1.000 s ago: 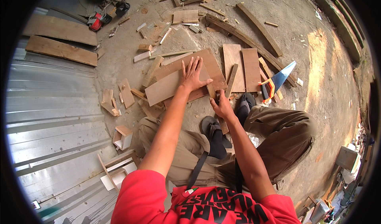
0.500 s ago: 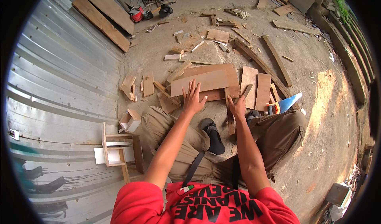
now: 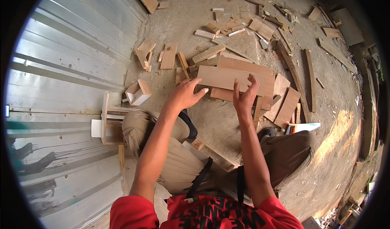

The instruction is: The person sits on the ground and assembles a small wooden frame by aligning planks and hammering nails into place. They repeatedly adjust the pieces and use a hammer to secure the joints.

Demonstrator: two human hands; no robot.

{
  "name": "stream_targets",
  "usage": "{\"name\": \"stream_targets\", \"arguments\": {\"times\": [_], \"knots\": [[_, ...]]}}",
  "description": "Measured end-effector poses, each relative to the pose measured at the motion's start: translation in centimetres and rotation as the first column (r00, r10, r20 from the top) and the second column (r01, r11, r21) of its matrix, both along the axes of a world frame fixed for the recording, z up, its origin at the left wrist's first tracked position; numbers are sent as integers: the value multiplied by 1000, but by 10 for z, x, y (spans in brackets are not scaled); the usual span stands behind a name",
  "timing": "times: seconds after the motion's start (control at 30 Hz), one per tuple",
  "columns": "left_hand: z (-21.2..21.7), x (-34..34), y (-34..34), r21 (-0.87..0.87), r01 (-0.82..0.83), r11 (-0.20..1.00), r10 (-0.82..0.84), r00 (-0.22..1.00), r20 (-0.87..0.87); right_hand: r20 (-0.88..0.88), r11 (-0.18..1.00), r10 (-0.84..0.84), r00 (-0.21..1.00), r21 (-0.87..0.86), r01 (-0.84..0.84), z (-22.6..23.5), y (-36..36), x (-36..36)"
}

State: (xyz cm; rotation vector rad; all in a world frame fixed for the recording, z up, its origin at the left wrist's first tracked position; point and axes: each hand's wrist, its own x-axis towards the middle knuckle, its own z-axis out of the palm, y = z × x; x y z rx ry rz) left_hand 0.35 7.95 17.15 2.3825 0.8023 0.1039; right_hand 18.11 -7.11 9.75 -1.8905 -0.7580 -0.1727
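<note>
Presently, left hand: we find the left hand (image 3: 185, 95) with thumb and fingers parted, gripping nothing, at the left end of the pale board; whether a fingertip touches it we cannot determine.
Right hand: we note the right hand (image 3: 245, 97) with fingers lifted, spread and slightly bent, over the board's right portion; nothing is in its grasp, and contact with the surface we cannot confirm.
Pale board: we record the pale board (image 3: 219, 76) lying flat on a larger reddish-brown board (image 3: 243, 65), just ahead of both hands.
Wood strip: we see a narrow wood strip (image 3: 258, 111) beside the right wrist.
Panels: we observe a light panel (image 3: 280, 87) and a reddish panel (image 3: 287, 107) side by side, right of the stack.
Saw: we locate the handsaw (image 3: 306, 126) near the right knee.
Left side: we log a small wooden box (image 3: 144, 87) on the ground near the corrugated metal sheeting (image 3: 73, 78).
</note>
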Motion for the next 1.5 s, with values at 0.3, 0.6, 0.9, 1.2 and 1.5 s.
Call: {"name": "stream_targets", "arguments": {"times": [0.3,0.6,0.9,1.2,1.5], "knots": [[3,14,69,-102,-268,958,283,940,190,-241,950,224,944,-163,-267,24,82,-22],[139,-41,117,-601,-417,682,632,749,198,-391,667,448,804,-453,-592,309,194,-11],[416,-144,209,-582,-413,700,559,825,87,-415,742,454,789,-314,-592,494,268,-77],[491,-84,315,-617,-352,703,612,742,275,-458,844,374,807,-194,-501,599,315,-32],[506,47,405,-619,-105,779,354,887,296,-441,944,192,877,-161,-287,574,407,73]]}}
